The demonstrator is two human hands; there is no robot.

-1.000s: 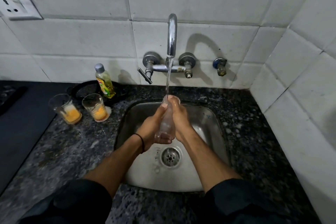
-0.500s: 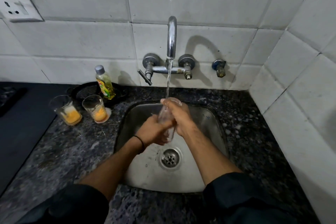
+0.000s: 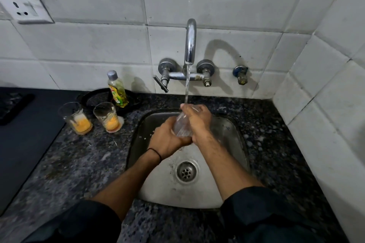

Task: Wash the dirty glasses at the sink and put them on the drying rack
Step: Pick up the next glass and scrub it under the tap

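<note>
Two dark sleeves (image 3: 79, 221) fill the near edge. Bare forearms reach away from them over the speckled dark countertop (image 3: 79, 163) into the steel sink (image 3: 235, 134). The drain (image 3: 186, 171) sits in the basin floor, nearer than the hands. A thin black band (image 3: 157, 153) circles the left wrist.

Over the far half of the basin, the left hand (image 3: 167, 138) curls its fingers around the lower end of a clear glass (image 3: 182, 127), gripping it from the left. The right hand (image 3: 199, 122) wraps the same glass from the right, fingers closed over its upper part. The glass is tilted, its top towards the wall, and a water stream (image 3: 187, 85) lands there.

Left of the sink, the left dirty glass (image 3: 76, 118) and the right dirty glass (image 3: 107, 117) stand upright just beside each other, each with orange residue at the bottom. Just beyond them a soap bottle (image 3: 118, 90) of yellow liquid stands at a black round dish (image 3: 92, 97).

Farthest off, the chrome tap (image 3: 190, 41) is mounted on the white tiled wall, with a small valve (image 3: 241, 74) to its right and a wall socket (image 3: 25, 9) far left.
</note>
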